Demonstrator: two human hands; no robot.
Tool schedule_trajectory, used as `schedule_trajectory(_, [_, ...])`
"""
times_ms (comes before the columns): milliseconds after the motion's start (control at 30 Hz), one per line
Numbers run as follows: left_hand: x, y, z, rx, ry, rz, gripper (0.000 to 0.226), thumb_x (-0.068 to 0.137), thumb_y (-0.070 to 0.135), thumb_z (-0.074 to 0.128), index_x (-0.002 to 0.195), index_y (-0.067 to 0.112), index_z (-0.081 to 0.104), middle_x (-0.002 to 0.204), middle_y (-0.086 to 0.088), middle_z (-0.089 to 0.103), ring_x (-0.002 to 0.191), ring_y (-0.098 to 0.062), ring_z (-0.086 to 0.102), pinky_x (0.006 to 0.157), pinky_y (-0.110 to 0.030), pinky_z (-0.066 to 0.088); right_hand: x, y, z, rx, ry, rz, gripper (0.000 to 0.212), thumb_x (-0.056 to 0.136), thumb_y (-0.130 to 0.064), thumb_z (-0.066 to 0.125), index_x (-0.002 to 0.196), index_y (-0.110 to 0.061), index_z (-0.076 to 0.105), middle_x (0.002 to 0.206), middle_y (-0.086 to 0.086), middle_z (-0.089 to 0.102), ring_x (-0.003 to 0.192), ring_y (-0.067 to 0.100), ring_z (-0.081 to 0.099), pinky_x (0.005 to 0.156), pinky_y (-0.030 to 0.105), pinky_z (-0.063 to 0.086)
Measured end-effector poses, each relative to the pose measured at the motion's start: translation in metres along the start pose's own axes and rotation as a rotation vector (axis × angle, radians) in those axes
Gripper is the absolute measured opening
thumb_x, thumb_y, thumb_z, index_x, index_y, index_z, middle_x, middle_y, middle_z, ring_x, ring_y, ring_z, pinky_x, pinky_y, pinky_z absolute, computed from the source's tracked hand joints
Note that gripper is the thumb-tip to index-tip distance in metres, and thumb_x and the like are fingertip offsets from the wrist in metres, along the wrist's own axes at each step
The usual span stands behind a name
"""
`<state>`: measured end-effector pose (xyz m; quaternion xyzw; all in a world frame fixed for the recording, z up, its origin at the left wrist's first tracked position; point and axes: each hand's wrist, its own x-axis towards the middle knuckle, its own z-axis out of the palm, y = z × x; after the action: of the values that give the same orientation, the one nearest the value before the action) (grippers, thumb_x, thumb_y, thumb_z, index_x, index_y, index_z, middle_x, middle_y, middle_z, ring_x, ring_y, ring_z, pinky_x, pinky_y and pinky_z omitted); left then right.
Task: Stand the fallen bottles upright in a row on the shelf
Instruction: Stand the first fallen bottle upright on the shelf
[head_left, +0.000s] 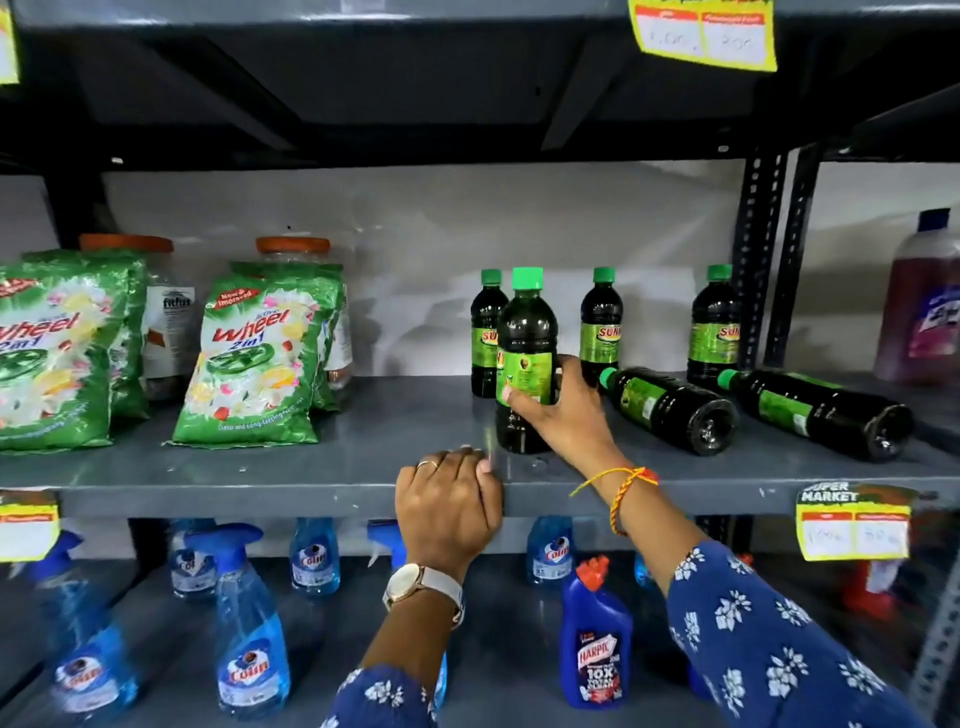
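Resting curled over the shelf (260, 475) lip, the left hand (447, 506) likely steadies the reach. Further in, right hand (563, 410) fingers (524, 397) wrap an upright green-capped bottle (525, 338), probably seating it. Two fallen bottles (670, 408) lie right, before three upright ones.

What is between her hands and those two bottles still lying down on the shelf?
Nothing visible. The right hand holds an upright bottle; the nearer fallen bottle lies just to its right across bare shelf, the second fallen bottle beyond it. The left hand grips the shelf edge.
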<state>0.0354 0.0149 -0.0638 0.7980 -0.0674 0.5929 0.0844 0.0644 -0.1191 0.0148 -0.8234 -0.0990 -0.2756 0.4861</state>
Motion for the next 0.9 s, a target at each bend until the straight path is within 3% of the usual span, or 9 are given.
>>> schedule_trajectory(67, [-0.001, -0.001, 0.001, -0.009, -0.017, -0.002, 0.032, 0.084, 0.023, 0.041, 0.072, 0.014, 0.069, 0.073, -0.002, 0.072, 0.062, -0.024, 0.061, 0.061, -0.036, 0.031, 0.001, 0.001, 0.002, 0.061, -0.033, 0.015, 0.053, 0.072, -0.04, 0.072, 0.113, -0.019, 0.046, 0.095, -0.003, 0.061, 0.105, 0.023, 0.06, 0.079, 0.028, 0.043])
schedule_trajectory(233, [-0.002, -0.001, 0.002, -0.026, -0.015, -0.011, 0.032, 0.085, 0.024, 0.041, 0.074, 0.015, 0.07, 0.075, -0.002, 0.072, 0.065, -0.024, 0.062, 0.063, -0.035, 0.033, 0.002, 0.004, 0.005, 0.063, -0.083, 0.026, 0.092, 0.055, -0.049, 0.083, 0.127, -0.024, 0.031, 0.127, 0.005, 0.046, 0.118, 0.017, 0.045, 0.101, 0.035, 0.04])
schedule_trajectory(367, [-0.001, -0.001, 0.001, -0.036, -0.007, -0.018, 0.033, 0.085, 0.023, 0.041, 0.071, 0.014, 0.069, 0.072, -0.003, 0.071, 0.063, -0.024, 0.062, 0.062, -0.035, 0.032, 0.008, 0.007, 0.005, 0.115, -0.141, 0.055, 0.076, 0.062, -0.021, 0.08, 0.116, -0.028, 0.028, 0.11, 0.002, 0.057, 0.105, 0.023, 0.057, 0.092, 0.033, 0.045])
schedule_trajectory(467, [-0.001, 0.0, 0.0, -0.034, -0.003, -0.013, 0.033, 0.085, 0.024, 0.04, 0.07, 0.014, 0.068, 0.07, -0.003, 0.07, 0.061, -0.024, 0.061, 0.061, -0.035, 0.03, 0.01, 0.008, 0.007, 0.162, -0.204, 0.097, 0.083, 0.049, -0.032, 0.073, 0.114, -0.038, 0.022, 0.108, -0.003, 0.055, 0.111, 0.027, 0.056, 0.101, 0.045, 0.044])
schedule_trajectory(567, [-0.001, -0.001, 0.0, -0.029, 0.01, -0.006, 0.032, 0.084, 0.024, 0.04, 0.068, 0.015, 0.067, 0.069, -0.002, 0.069, 0.061, -0.024, 0.06, 0.061, -0.035, 0.03, 0.01, 0.008, 0.01, 0.164, -0.195, 0.092, 0.093, 0.043, -0.042, 0.083, 0.112, -0.03, 0.022, 0.104, -0.01, 0.051, 0.112, 0.022, 0.053, 0.1, 0.041, 0.044])
schedule_trajectory(700, [-0.001, -0.001, 0.001, -0.034, 0.026, -0.004, 0.032, 0.084, 0.024, 0.041, 0.069, 0.015, 0.067, 0.069, -0.002, 0.069, 0.061, -0.024, 0.06, 0.061, -0.035, 0.031, 0.014, 0.013, 0.009, 0.149, -0.137, 0.069, 0.073, 0.061, -0.017, 0.082, 0.107, -0.019, 0.026, 0.105, 0.004, 0.053, 0.104, 0.023, 0.055, 0.094, 0.04, 0.047])
schedule_trajectory(800, [-0.002, -0.002, 0.003, -0.029, 0.028, -0.006, 0.031, 0.085, 0.024, 0.041, 0.069, 0.015, 0.067, 0.068, -0.002, 0.069, 0.061, -0.024, 0.06, 0.061, -0.035, 0.03, 0.016, 0.014, 0.008, 0.179, -0.165, 0.088, 0.065, 0.063, -0.017, 0.073, 0.109, -0.02, 0.027, 0.114, 0.011, 0.056, 0.11, 0.026, 0.055, 0.091, 0.038, 0.045])
schedule_trajectory(900, [-0.002, -0.001, 0.004, -0.03, 0.026, -0.011, 0.031, 0.085, 0.023, 0.042, 0.069, 0.014, 0.067, 0.068, -0.002, 0.069, 0.06, -0.024, 0.06, 0.061, -0.035, 0.031, 0.015, 0.014, 0.009, 0.191, -0.145, 0.08, 0.067, 0.066, -0.013, 0.078, 0.108, -0.018, 0.026, 0.108, 0.005, 0.054, 0.103, 0.02, 0.053, 0.088, 0.032, 0.042])
